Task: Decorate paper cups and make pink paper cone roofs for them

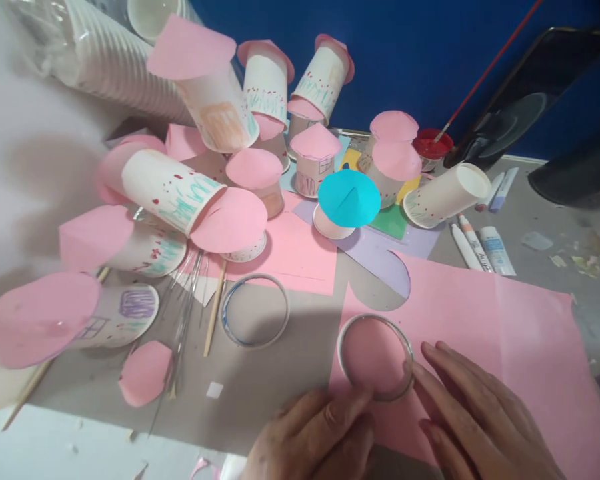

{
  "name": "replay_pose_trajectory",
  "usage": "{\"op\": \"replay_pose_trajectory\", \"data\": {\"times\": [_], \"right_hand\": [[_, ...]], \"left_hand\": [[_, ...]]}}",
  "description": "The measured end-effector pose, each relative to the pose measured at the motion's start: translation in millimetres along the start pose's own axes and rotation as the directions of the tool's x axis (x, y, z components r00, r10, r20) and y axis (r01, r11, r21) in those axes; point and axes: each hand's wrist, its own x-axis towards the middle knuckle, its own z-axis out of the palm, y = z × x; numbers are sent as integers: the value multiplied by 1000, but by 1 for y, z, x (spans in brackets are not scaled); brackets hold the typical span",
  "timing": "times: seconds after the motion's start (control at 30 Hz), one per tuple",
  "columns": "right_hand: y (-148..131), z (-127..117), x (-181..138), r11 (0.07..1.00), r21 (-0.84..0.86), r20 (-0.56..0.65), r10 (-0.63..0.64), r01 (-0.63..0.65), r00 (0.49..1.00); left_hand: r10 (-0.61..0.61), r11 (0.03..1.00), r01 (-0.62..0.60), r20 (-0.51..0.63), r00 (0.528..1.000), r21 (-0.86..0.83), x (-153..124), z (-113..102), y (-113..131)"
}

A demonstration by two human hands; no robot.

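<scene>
A thin tape ring (pixel 341 353) lies flat on a large sheet of pink paper (pixel 535 347) near its left edge. My left hand (pixel 313 433) is at the ring's near side, fingers curled together and a fingertip on its rim; the thumb is hidden. On the right side of the ring, my right hand (pixel 485 413) has its fingers stretched and apart, with one fingertip against the rim. The sheet has a rounded cut-out in its upper left edge. A second ring (pixel 286 327) rests on the grey table to the left.
Decorated paper cups with pink cone roofs (pixel 175 187) crowd the left and back. A blue paper cone (pixel 349 199) tops one cup. Markers (pixel 467 247), a red paint pot (pixel 433 148) with a brush and a phone (pixel 525 100) are at right. Wires (pixel 183 327) and sticks (pixel 215 310) lie left.
</scene>
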Motion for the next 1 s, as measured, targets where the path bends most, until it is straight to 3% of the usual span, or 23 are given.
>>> {"op": "replay_pose_trajectory", "data": {"times": [0.4,1.0], "right_hand": [[4,-5,-4,1000,1,72,12,-12,997],[3,-6,-3,1000,-16,63,6,-5,998]], "left_hand": [[-29,995,26,-29,999,-91,9,-4,6],[-59,991,51,-56,997,-125,9,0,9]]}}
